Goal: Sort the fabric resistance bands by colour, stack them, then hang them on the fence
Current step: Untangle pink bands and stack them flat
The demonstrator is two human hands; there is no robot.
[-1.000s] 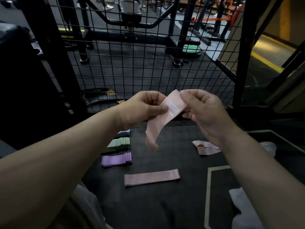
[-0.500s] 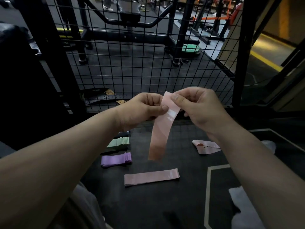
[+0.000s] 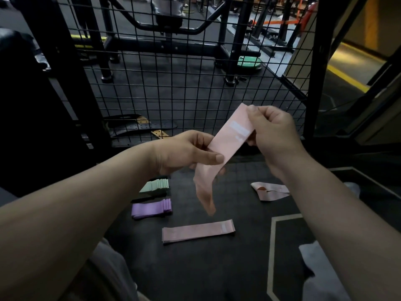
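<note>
Held band (image 3: 230, 144): between my left hand (image 3: 184, 153) and right hand (image 3: 273, 131), above the floor (image 3: 217, 268), lower end hanging free. Flat band (image 3: 198, 231): on the floor beneath it, nearest me. Near stack (image 3: 152, 208), far stack (image 3: 155, 185): left, one behind the other. Crumpled band (image 3: 271, 191): right, apart. Fence (image 3: 173, 83): behind everything
</note>
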